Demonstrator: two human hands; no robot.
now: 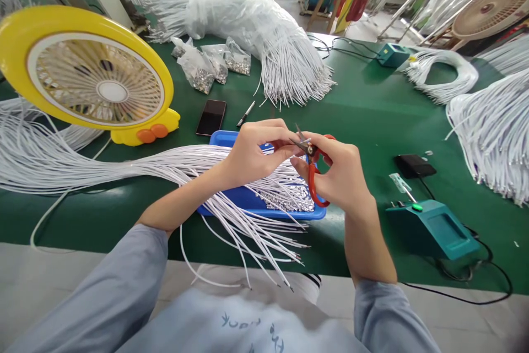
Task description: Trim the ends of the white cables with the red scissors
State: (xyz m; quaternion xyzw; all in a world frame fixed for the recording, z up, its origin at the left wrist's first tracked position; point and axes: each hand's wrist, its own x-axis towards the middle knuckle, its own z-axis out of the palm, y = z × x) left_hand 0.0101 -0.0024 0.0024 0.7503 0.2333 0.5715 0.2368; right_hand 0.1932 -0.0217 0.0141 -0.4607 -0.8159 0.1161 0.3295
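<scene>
My right hand (345, 171) grips a pair of red-handled scissors (313, 185), its blades slightly apart and pointing up to the left. Thumb and fingers of my left hand (258, 152) are pinched around what looks like a thin white cable end, right at the scissor blades. Beneath both hands sits a blue tray (243, 197) with many small silvery metal parts (285, 200) in it. A long bundle of white cables (165, 163) comes in from the left, passes under my left arm and spreads across the tray, some ends hanging over the table's front edge.
A yellow fan (165, 94) stands at left. Behind the tray lie a phone (211, 117), a pen (246, 114), bags of metal parts (202, 75) and a plastic-wrapped cable bundle (231, 11). On the right are a teal device (438, 229) with a cord and more white cables (491, 121).
</scene>
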